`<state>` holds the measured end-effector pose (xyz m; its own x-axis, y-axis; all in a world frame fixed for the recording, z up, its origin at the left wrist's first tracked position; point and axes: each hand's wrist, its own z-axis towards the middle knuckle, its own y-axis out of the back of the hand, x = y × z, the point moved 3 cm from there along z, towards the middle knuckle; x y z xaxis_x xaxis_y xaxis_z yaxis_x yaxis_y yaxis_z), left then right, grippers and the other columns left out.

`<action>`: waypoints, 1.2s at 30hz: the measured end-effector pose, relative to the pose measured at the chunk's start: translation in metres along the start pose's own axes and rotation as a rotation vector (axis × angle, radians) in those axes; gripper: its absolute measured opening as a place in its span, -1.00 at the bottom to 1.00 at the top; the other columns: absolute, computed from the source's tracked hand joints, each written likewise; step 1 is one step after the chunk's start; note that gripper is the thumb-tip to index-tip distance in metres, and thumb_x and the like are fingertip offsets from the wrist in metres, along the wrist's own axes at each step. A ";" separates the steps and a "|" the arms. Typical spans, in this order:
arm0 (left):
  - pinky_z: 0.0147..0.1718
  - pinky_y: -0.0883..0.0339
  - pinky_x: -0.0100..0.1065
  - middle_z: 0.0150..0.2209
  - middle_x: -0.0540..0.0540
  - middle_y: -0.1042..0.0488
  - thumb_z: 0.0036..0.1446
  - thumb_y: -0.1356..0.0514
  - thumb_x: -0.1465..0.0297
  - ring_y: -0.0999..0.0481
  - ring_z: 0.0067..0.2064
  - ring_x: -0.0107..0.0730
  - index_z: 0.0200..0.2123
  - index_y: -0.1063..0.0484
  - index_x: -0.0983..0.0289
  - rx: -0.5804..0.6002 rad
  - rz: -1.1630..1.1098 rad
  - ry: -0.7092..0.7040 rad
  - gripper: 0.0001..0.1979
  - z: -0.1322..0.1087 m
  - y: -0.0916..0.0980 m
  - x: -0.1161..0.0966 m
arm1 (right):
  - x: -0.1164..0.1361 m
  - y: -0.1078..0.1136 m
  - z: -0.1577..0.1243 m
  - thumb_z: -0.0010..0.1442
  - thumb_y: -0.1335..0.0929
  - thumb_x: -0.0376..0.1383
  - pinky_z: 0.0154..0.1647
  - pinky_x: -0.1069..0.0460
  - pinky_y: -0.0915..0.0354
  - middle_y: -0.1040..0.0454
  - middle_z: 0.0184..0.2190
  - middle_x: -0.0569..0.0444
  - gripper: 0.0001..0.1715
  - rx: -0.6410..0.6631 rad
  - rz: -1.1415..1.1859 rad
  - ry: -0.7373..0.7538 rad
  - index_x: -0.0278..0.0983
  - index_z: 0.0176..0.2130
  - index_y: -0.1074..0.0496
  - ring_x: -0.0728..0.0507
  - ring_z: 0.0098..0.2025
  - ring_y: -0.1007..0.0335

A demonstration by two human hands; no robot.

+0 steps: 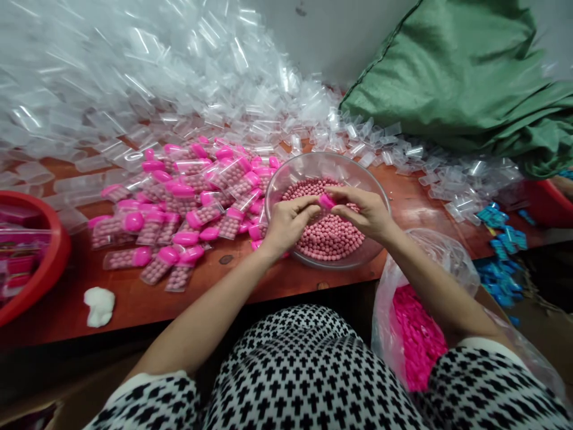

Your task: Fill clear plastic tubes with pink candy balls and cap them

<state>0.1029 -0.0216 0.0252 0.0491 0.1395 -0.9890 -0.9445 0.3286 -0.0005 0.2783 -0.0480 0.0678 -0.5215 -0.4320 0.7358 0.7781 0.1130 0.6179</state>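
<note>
Over a clear round bowl (323, 263) of small pink beads (329, 239), my two hands meet. A bright pink cap (326, 201) is pinched between the thumb and fingers of my right hand (367, 214). Closed too, my left hand (289, 224) has its fingertips against the cap's left side; whatever it grips is hidden by the fingers. Just left of the bowl lies a heap of clear plastic containers (179, 206) filled with pink beads and topped with pink caps.
Empty clear containers (179, 71) form a large pile behind. A red basin (58, 251) and a white lump (99, 306) are at left. Beside my right forearm hangs a plastic bag of pink caps (416, 340). Blue pieces (501, 263) and a green sack (456, 77) are at right.
</note>
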 end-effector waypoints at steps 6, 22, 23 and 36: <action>-0.26 -0.52 -0.20 -0.23 0.14 -0.62 -0.05 -0.36 0.20 -0.57 -0.26 -0.24 -0.17 -0.60 0.31 -0.002 -0.259 0.110 -0.61 0.004 0.000 0.002 | -0.013 0.002 -0.024 -0.08 -0.56 -0.13 -0.35 0.10 -0.44 -0.53 -0.29 0.13 -0.56 -0.295 0.758 -0.341 -0.18 -0.20 -0.48 -0.02 -0.33 -0.49; 0.04 -0.33 -0.19 -0.16 0.15 -0.56 0.14 -0.25 0.40 -0.49 -0.04 -0.22 -0.22 -0.63 0.18 0.106 0.084 -0.214 -0.83 -0.005 0.002 -0.006 | -0.016 -0.042 -0.006 0.05 -0.42 -0.04 -0.11 -0.29 -0.48 -0.58 -0.46 0.05 -0.70 0.034 1.010 -0.612 -0.21 -0.35 -0.49 -0.27 -0.24 -0.57; 0.04 -0.33 -0.18 -0.17 0.15 -0.56 0.14 -0.24 0.40 -0.49 -0.04 -0.21 -0.23 -0.63 0.19 0.097 0.088 -0.216 -0.84 -0.005 0.002 -0.007 | -0.015 -0.044 -0.004 0.06 -0.40 -0.04 -0.11 -0.29 -0.48 -0.58 -0.48 0.06 -0.71 0.016 1.000 -0.603 -0.20 -0.35 -0.48 -0.27 -0.25 -0.57; 0.08 -0.31 -0.16 -0.11 0.15 -0.59 0.15 -0.19 0.39 -0.51 -0.02 -0.21 -0.21 -0.59 0.25 -0.107 0.044 -0.191 -0.81 -0.010 0.011 -0.014 | 0.012 -0.061 0.029 0.10 -0.31 0.08 -0.22 -0.17 -0.50 -0.52 -0.58 0.09 -0.57 0.030 1.004 -0.652 -0.22 -0.37 -0.40 -0.17 -0.42 -0.52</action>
<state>0.0888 -0.0288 0.0373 0.0583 0.3292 -0.9424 -0.9756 0.2192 0.0163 0.2142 -0.0346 0.0469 0.2277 0.3949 0.8901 0.9354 0.1652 -0.3126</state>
